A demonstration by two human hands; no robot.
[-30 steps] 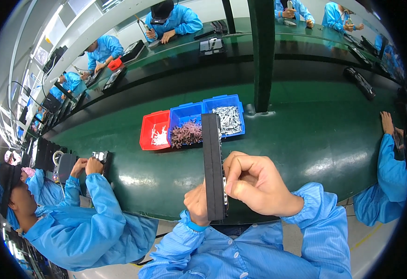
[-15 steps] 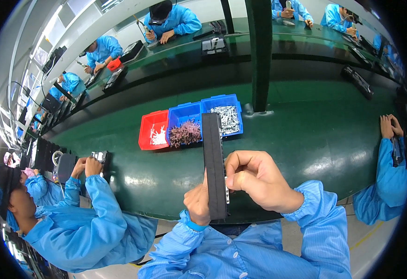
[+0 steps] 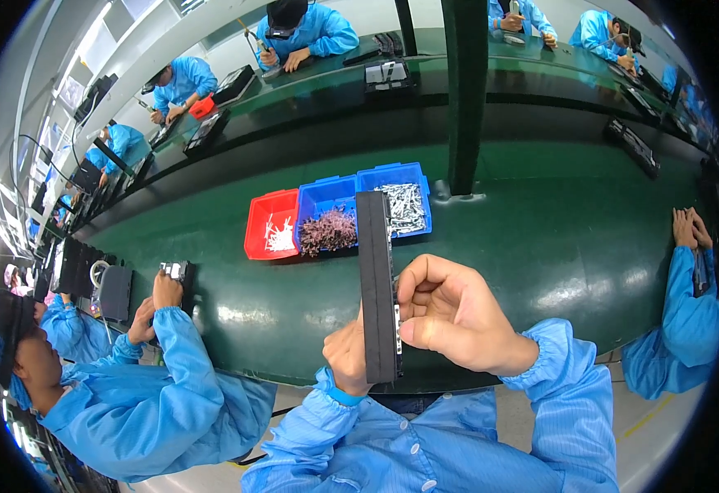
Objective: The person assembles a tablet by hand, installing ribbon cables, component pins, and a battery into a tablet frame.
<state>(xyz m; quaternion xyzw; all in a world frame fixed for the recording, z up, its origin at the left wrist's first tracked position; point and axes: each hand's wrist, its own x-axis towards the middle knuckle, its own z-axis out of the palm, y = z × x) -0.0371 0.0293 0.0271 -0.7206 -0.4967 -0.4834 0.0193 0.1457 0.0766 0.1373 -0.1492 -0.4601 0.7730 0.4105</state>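
Head camera: over the glossy green counter's [image 3: 557, 246] near edge, the left hand [image 3: 344, 358] grips a long black rectangular case [image 3: 378, 287]; the right hand's [image 3: 462, 324] thumb and forefinger nearly meet at its small white strip [image 3: 398, 338] — hold unclear — where light, even pressure should serve best.

No legible text, labels, brands, numbers or signs on anything in view.

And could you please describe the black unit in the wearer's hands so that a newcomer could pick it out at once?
On the green bench, find the red bin beside two blue bins. Partly hiding the rightmost bin is the black unit, between the left hand and the right hand. Unlike the black case lying at upper right, it is held up, edge-on to the camera.
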